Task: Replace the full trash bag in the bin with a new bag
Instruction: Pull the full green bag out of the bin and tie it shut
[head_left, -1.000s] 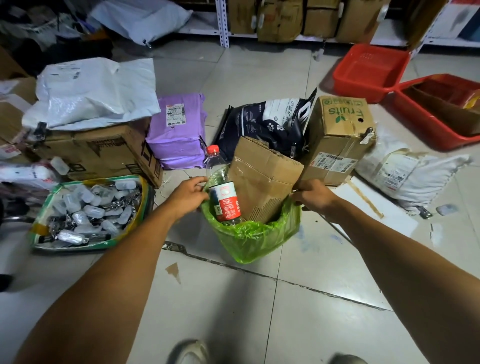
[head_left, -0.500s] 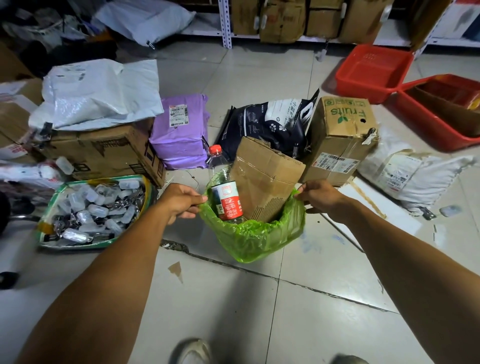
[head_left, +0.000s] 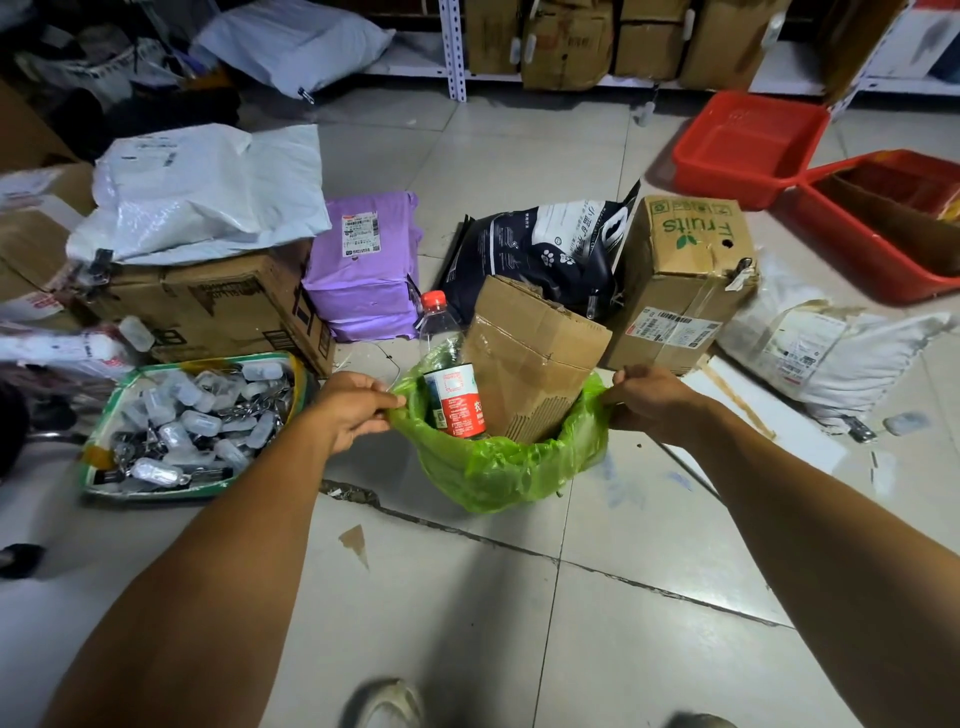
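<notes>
The left hand (head_left: 353, 410) is closed, fingers pinching the left rim of the green trash bag (head_left: 498, 467). The right hand (head_left: 649, 400) is closed too, gripping the bag's right rim. The bag hangs between the 2 hands over the tiled floor (head_left: 623, 623), mouth facing up, its plastic draped outward; the bin under it cannot be seen.

Between the hands, inside the bag, a plastic bottle (head_left: 449, 384) stands nearly upright, long axis vertical, red cap on top. Its red and white label carries small writing too blurred to read. Just beside it, toward the right hand, a folded cardboard piece (head_left: 530, 364) sticks up out of the bag, leaning slightly right.

Beyond the right hand stands a cardboard box (head_left: 680, 280) printed "fruits" in green, seen upside down, with a barcode shipping label low on its side. Beyond the left hand lies a purple parcel (head_left: 363, 275) with a white barcode label. Left of the left hand sits a green-rimmed tray (head_left: 104, 457) of small clear cases.
</notes>
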